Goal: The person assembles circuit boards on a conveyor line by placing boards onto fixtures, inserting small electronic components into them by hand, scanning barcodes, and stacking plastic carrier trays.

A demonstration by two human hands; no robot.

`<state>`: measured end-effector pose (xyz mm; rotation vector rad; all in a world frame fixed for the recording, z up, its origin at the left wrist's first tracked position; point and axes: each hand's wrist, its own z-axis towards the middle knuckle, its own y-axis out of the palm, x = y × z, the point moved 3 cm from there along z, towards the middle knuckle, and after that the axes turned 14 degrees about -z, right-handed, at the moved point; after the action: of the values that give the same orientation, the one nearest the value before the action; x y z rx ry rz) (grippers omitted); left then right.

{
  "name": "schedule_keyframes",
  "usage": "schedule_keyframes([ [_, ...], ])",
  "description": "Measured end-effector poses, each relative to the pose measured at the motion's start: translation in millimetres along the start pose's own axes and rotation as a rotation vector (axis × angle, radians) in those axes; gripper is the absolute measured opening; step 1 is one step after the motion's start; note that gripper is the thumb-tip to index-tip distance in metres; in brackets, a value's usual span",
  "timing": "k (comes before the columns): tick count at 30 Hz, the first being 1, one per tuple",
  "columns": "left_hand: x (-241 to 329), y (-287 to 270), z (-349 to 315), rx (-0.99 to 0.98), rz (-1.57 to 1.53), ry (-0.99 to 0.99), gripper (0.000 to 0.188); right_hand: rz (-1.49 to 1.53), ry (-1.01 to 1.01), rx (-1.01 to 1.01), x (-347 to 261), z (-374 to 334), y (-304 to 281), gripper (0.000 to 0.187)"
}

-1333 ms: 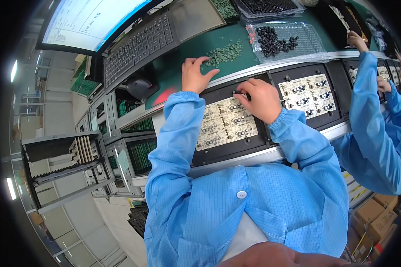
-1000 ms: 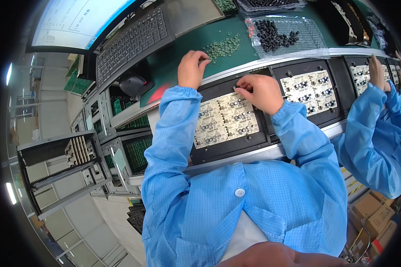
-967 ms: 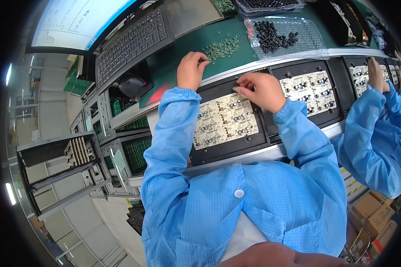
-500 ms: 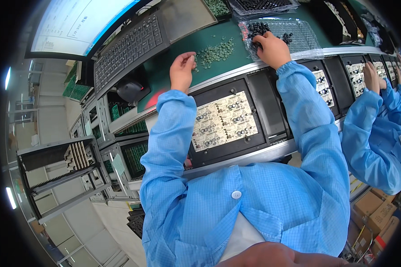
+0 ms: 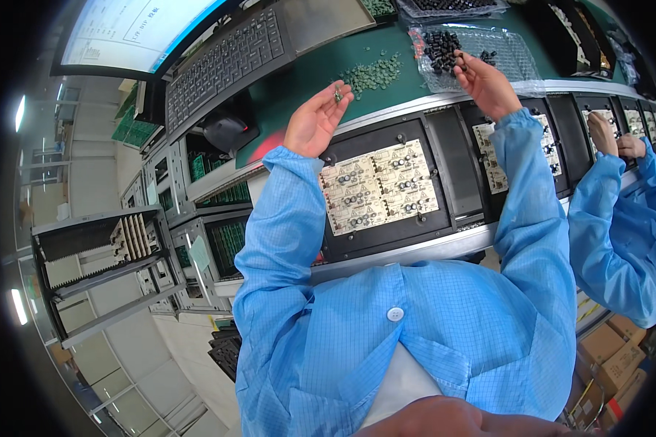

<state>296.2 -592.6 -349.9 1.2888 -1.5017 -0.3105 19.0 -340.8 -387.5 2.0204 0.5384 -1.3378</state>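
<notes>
My left hand (image 5: 318, 120) is turned palm up beside the pile of small green disc-shaped components (image 5: 375, 75), with a few green pieces (image 5: 338, 95) between its curled fingertips. By the black cylindrical components (image 5: 442, 52) on a clear plastic tray (image 5: 514, 58), my right hand (image 5: 490, 86) pinches a small dark component (image 5: 460, 62). Below and between both hands lies a cream circuit board (image 5: 380, 191) in a black carrier (image 5: 442, 207). Rows of small dark round parts stand on the board.
More boards in carriers, one a cream board (image 5: 497, 164), line the rail to the right, where a co-worker's hands (image 5: 605, 135) are at work. A keyboard (image 5: 229, 73), black mouse (image 5: 224, 133) and monitor (image 5: 135, 33) occupy the left. A slotted rack (image 5: 95, 255) stands farther left.
My right hand has drawn back rightward from the black components with a small piece in its fingers. My left hand has opened somewhat and turned its palm up. The view has shifted slightly.
</notes>
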Motion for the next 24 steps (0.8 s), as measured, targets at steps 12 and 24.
schedule_keyframes([
  [12,-1.1,-0.5,19.5,0.066,1.169,0.617,0.012,0.089,0.147,-0.132,38.9,-100.4,74.1,0.029],
  [24,-15.3,15.6,-30.6,0.051,1.532,0.806,0.009,-0.099,0.145,-0.109,49.7,-113.2,75.1,0.030],
])
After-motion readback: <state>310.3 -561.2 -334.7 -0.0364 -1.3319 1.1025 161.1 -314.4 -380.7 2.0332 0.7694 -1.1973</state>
